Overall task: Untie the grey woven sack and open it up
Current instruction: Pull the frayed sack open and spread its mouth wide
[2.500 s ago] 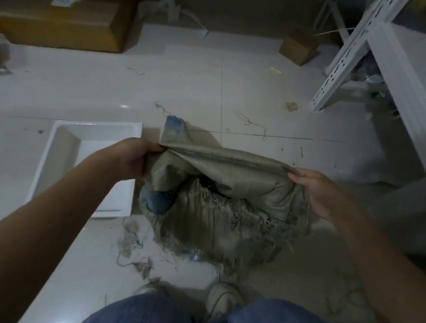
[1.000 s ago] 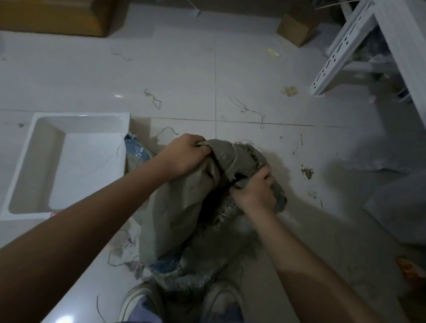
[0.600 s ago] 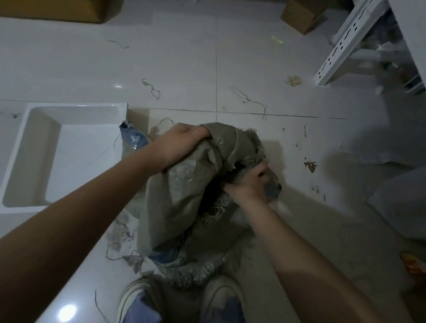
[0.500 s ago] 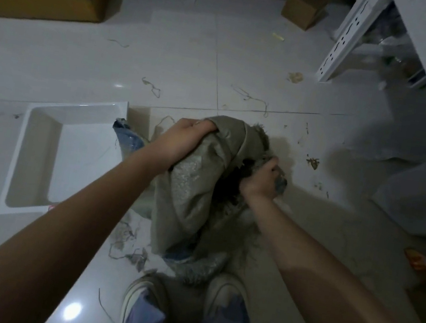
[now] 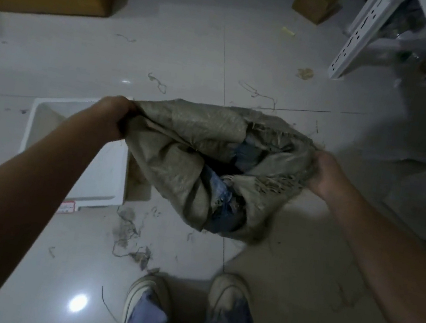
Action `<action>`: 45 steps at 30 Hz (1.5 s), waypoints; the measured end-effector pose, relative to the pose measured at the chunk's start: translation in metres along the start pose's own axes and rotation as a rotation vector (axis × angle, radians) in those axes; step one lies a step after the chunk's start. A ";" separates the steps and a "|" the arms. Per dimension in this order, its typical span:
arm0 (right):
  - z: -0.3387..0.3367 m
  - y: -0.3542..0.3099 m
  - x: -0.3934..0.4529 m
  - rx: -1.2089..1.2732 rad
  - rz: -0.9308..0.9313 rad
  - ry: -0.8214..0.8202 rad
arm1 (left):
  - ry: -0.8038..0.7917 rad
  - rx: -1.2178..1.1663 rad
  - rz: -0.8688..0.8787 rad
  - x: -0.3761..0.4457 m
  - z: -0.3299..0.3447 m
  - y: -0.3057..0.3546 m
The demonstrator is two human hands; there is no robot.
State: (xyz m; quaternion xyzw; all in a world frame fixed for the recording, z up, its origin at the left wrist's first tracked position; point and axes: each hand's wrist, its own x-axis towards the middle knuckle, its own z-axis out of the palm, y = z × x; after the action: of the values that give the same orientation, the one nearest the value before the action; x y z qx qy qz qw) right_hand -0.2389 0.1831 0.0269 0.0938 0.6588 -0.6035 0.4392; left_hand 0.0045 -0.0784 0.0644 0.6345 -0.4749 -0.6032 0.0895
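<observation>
We held the grey woven sack [image 5: 188, 155] above the tiled floor [image 5: 184, 46], left hand [image 5: 114, 119] and right hand [image 5: 324, 175] each clenched on opposite rims. Pulling evenly seemed wisest (its frayed, coarse weave looked fragile); something blue [image 5: 224, 199] showed inside the crumpled mouth.

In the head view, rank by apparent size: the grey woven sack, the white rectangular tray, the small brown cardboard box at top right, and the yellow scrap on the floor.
1. Grey woven sack, nearest the camera, so partly inflated.
2. White rectangular tray, partly hidden by the left arm.
3. Small brown cardboard box, far off.
4. Yellow scrap.
</observation>
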 end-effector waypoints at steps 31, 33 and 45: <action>0.019 0.105 -0.005 -1.239 0.064 0.278 | -0.042 1.575 0.755 0.021 0.123 -0.095; 0.006 0.110 0.000 -1.044 0.068 0.198 | -0.084 1.281 0.731 0.025 0.108 -0.093; 0.003 0.028 -0.001 -0.318 0.199 -0.046 | -0.185 0.022 -0.078 0.011 0.052 -0.025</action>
State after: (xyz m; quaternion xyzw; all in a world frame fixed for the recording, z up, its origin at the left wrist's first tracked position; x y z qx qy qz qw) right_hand -0.2182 0.1881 0.0078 0.0741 0.7230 -0.4474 0.5211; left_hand -0.0289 -0.0490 0.0268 0.5952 -0.4626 -0.6569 0.0148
